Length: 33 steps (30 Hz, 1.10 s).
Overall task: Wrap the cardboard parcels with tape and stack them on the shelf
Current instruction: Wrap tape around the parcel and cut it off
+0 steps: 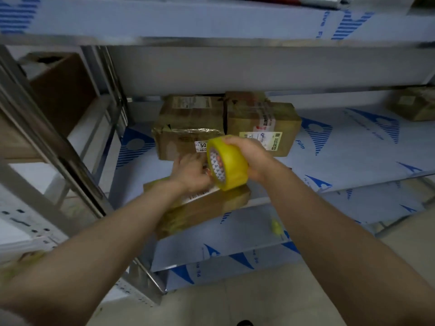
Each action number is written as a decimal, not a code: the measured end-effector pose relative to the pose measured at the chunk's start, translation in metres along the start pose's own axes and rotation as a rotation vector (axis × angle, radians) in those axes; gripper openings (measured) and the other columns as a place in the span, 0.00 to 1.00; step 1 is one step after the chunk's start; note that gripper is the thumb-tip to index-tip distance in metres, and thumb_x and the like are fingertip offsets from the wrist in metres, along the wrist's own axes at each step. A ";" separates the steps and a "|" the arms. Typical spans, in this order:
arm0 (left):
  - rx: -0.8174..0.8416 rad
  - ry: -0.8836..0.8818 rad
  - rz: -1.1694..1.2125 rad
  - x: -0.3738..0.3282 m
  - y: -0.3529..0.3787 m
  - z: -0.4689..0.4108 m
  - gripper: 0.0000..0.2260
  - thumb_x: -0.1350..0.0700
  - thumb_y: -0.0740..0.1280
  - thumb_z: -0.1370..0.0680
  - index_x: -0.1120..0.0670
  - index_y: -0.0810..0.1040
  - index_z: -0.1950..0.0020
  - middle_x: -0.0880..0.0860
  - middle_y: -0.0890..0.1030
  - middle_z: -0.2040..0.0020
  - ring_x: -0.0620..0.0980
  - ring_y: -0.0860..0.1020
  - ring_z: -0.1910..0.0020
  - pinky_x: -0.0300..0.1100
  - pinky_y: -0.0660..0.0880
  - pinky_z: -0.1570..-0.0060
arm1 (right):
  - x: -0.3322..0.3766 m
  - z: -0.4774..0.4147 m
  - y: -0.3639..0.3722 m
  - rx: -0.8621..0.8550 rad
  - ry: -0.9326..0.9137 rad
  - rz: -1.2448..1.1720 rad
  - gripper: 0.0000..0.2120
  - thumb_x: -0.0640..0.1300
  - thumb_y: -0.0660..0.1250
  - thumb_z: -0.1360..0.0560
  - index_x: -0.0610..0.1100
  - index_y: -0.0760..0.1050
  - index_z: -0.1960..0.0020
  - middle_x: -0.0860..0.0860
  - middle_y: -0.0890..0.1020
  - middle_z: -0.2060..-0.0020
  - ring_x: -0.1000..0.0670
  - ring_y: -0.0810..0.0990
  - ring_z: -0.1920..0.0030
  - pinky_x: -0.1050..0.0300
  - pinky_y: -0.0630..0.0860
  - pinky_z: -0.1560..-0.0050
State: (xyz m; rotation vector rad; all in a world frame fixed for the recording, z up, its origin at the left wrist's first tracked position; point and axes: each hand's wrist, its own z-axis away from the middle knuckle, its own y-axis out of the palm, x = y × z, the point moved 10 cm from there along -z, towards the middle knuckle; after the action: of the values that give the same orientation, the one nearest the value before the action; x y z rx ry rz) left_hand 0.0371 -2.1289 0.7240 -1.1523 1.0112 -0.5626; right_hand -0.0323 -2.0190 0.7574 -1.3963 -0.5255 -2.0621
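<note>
Tape point(229, 162) at frame centre sits gripped in right hand point(249, 154) above parcel point(207, 205), ready to unwind; left hand point(191, 171) curls at its rim, probably hunting the end, hold unclear.

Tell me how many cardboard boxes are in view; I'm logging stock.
5: front parcel, back-left parcel, back-right parcel, far-right parcel, open carton far left. Others may be hidden.

Pale floor point(270, 300) below, a dark rounded shape point(244, 323) at bottom edge
</note>
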 end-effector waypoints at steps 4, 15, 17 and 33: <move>0.268 -0.037 -0.186 0.010 0.060 0.010 0.62 0.28 0.67 0.38 0.59 0.33 0.24 0.58 0.34 0.23 0.54 0.32 0.25 0.57 0.30 0.31 | 0.011 -0.023 0.010 -0.016 -0.020 0.048 0.36 0.59 0.74 0.33 0.38 0.71 0.34 0.40 0.78 0.40 0.38 0.78 0.41 0.40 0.74 0.38; 0.154 -0.002 -0.139 0.020 0.046 -0.023 0.64 0.26 0.69 0.43 0.55 0.38 0.22 0.52 0.41 0.21 0.50 0.37 0.24 0.57 0.33 0.30 | -0.015 -0.031 0.011 0.035 -0.047 0.115 0.21 0.63 0.70 0.31 0.45 0.84 0.55 0.46 0.85 0.51 0.47 0.82 0.45 0.46 0.72 0.35; 0.127 -0.005 -0.132 0.020 0.043 -0.024 0.63 0.28 0.70 0.42 0.55 0.38 0.22 0.52 0.42 0.21 0.50 0.39 0.23 0.57 0.34 0.30 | -0.011 -0.024 0.006 -0.019 -0.088 0.169 0.22 0.63 0.70 0.30 0.43 0.81 0.63 0.46 0.86 0.58 0.48 0.83 0.53 0.45 0.75 0.39; 0.103 -0.011 -0.102 0.014 0.037 -0.020 0.60 0.35 0.74 0.40 0.52 0.38 0.22 0.52 0.47 0.22 0.51 0.44 0.23 0.57 0.36 0.29 | -0.075 0.084 -0.037 -0.036 -0.093 0.049 0.10 0.48 0.71 0.27 0.41 0.81 0.59 0.43 0.85 0.67 0.47 0.85 0.66 0.52 0.82 0.61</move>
State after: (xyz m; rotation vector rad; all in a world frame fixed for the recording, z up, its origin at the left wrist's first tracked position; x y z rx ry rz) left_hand 0.0218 -2.1371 0.6836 -1.1185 0.9076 -0.6809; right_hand 0.0221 -1.9209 0.7189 -1.5173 -0.4898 -1.9841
